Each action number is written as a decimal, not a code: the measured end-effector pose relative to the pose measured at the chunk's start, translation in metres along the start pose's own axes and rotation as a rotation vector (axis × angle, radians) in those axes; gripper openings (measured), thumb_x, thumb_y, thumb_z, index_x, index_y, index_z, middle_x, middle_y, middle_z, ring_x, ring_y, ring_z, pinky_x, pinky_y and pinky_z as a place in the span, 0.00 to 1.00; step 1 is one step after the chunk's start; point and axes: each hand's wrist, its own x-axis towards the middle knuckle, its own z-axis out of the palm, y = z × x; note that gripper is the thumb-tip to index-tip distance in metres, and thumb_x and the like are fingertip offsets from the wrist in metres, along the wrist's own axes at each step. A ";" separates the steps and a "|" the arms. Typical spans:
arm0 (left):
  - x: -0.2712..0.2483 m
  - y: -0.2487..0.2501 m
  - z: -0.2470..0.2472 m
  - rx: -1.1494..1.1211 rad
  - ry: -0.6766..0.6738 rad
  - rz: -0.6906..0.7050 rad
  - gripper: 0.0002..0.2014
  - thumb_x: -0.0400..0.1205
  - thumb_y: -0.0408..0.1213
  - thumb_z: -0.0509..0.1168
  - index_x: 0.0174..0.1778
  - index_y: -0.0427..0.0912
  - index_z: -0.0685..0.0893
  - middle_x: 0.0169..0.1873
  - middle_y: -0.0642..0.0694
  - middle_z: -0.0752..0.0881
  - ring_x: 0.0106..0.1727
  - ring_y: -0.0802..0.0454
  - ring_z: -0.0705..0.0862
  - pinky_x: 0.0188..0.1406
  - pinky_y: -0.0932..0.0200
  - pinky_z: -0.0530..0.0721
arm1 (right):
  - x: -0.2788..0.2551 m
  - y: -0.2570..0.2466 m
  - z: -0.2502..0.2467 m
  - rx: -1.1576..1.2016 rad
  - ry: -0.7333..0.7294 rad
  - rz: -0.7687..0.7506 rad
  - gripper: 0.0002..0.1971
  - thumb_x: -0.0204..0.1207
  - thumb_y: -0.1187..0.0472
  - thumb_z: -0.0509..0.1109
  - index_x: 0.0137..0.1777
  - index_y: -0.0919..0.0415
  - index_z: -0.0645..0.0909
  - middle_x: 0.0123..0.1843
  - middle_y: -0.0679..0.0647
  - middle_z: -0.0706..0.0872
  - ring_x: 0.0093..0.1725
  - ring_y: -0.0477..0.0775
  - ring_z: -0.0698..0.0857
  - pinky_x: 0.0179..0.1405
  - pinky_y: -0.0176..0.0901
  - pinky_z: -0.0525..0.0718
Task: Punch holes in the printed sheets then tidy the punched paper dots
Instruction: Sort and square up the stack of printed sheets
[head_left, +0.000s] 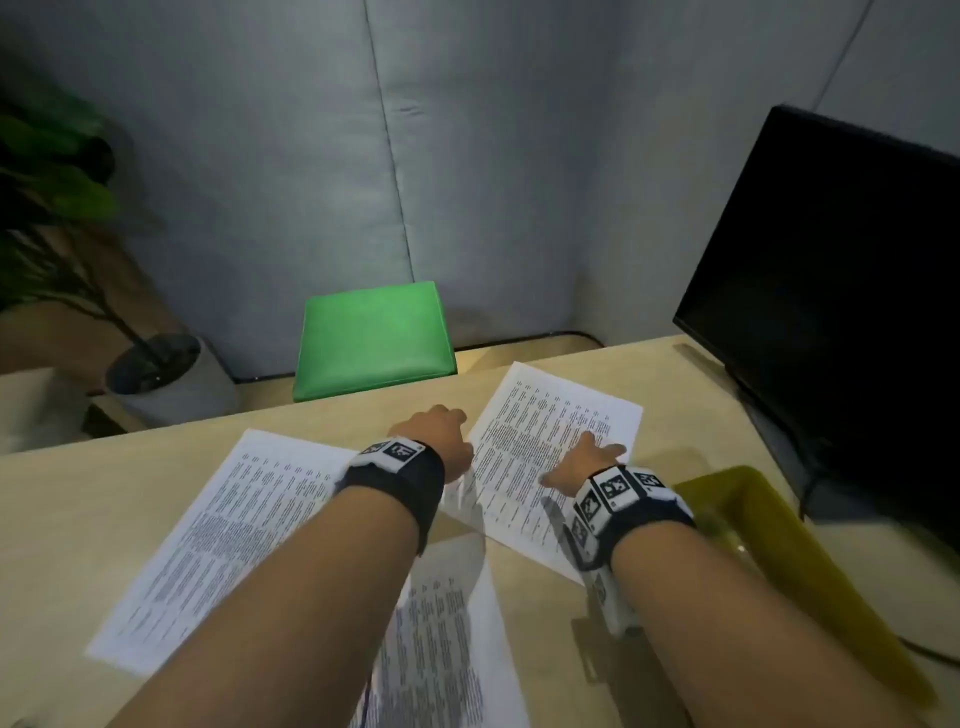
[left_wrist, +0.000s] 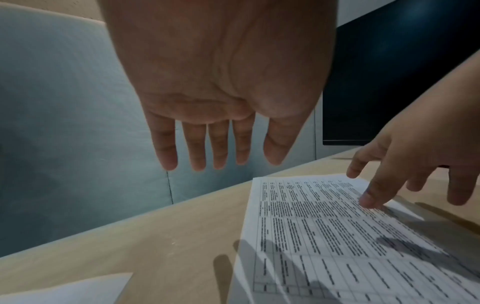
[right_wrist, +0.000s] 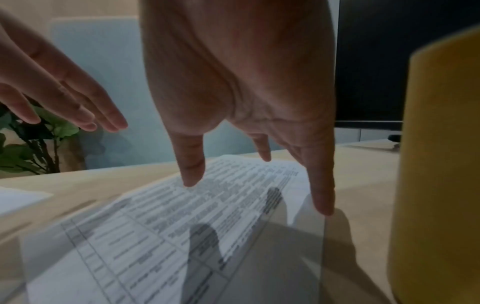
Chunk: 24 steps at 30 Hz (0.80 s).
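Observation:
Three printed sheets lie on the wooden table: one at the left, one near me under my forearms, and one at the right. My right hand has its fingers spread, and the fingertips touch the right sheet. My left hand hovers just left of that sheet, its fingers straight and holding nothing. No hole punch or paper dots show in any view.
A translucent yellow container stands at the right near my right wrist. A black monitor fills the far right. Beyond the table's far edge are a green stool and a potted plant. A clear film edge crosses the right wrist view.

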 end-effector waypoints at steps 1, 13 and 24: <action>0.000 0.000 0.001 0.009 -0.022 -0.004 0.25 0.83 0.48 0.55 0.78 0.51 0.65 0.77 0.47 0.69 0.71 0.43 0.75 0.63 0.47 0.77 | 0.001 0.001 0.003 -0.022 0.013 0.020 0.47 0.70 0.47 0.75 0.81 0.58 0.50 0.82 0.72 0.44 0.80 0.73 0.57 0.79 0.61 0.63; 0.012 -0.010 0.018 -0.034 -0.083 -0.030 0.25 0.84 0.48 0.54 0.78 0.51 0.65 0.76 0.47 0.69 0.70 0.44 0.75 0.64 0.47 0.79 | 0.020 0.006 0.018 -0.015 0.105 0.067 0.48 0.63 0.47 0.82 0.77 0.54 0.56 0.75 0.65 0.60 0.75 0.67 0.62 0.72 0.61 0.72; 0.008 -0.030 0.025 -0.290 -0.037 -0.036 0.27 0.84 0.48 0.56 0.80 0.48 0.60 0.78 0.45 0.67 0.72 0.43 0.75 0.68 0.49 0.76 | 0.004 -0.008 0.008 0.393 0.086 -0.292 0.44 0.71 0.75 0.69 0.81 0.47 0.52 0.72 0.60 0.69 0.66 0.64 0.78 0.64 0.53 0.81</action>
